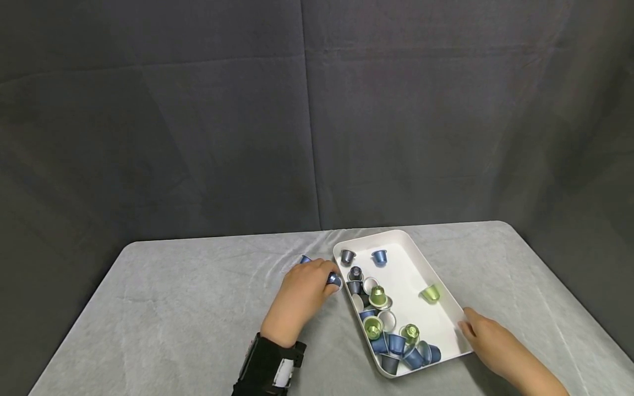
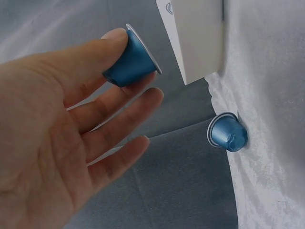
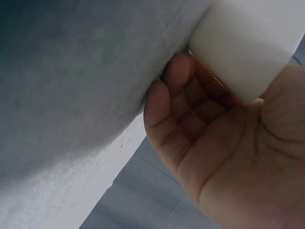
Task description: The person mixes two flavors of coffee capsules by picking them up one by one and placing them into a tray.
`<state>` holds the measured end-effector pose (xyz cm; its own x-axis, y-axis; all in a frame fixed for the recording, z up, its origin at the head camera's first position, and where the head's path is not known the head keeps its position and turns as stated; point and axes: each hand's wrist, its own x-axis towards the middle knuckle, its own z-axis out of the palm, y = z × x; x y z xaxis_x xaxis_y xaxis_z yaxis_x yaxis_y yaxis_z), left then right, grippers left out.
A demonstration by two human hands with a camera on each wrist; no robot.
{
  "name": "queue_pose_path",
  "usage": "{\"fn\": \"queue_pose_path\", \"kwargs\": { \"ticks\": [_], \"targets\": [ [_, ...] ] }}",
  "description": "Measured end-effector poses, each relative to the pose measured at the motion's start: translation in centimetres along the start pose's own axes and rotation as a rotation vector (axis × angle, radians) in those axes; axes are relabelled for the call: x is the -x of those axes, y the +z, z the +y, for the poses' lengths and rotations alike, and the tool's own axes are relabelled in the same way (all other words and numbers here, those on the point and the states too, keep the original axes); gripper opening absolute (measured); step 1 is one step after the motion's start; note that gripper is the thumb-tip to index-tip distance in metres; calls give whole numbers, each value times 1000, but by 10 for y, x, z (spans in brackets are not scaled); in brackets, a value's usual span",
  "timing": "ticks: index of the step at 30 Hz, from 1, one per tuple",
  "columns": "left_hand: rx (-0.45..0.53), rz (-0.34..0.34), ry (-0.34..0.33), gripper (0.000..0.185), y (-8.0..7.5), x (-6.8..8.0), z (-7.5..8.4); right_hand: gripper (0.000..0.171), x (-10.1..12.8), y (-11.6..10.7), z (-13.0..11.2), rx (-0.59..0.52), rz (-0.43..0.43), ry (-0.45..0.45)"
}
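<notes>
My left hand [image 1: 308,294] is just left of the white tray [image 1: 411,275] and pinches a blue coffee capsule [image 2: 133,59] between thumb and fingertips. Its other fingers are spread. A second blue capsule [image 2: 229,132] lies on the cloth beyond that hand; in the head view only a bit of it shows behind the fingers. My right hand [image 1: 490,341] grips the tray at its near right corner, thumb at the rim and fingers curled low against the outer wall. Inside the tray, blue, dark and green capsules [image 1: 378,296] crowd along the left side and near end.
One green capsule [image 1: 431,293] lies apart by the tray's right wall. A dark capsule [image 1: 348,257] and a blue one stand near its far end. Grey cloth covers the table [image 1: 173,308], and a dark curtain [image 1: 223,137] hangs behind its far edge.
</notes>
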<state>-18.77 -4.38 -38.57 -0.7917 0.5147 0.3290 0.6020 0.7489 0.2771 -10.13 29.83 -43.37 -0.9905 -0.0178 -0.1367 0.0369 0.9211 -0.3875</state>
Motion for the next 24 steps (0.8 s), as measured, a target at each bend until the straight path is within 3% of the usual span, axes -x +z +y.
{"fn": "queue_pose_path", "kwargs": {
  "ticks": [8, 17, 24],
  "targets": [
    [-7, 1, 37, 29, 2, -2, 6, 9, 0, 0, 0, 5, 6, -7],
    [-24, -60, 74, 30, 10, -4, 18, 10, 2, -1, -1, -13, -29, 11],
    [-59, -36, 133, 29, 14, -5, 26, 9, 2, -1, -2, -10, -15, 4]
  ]
}}
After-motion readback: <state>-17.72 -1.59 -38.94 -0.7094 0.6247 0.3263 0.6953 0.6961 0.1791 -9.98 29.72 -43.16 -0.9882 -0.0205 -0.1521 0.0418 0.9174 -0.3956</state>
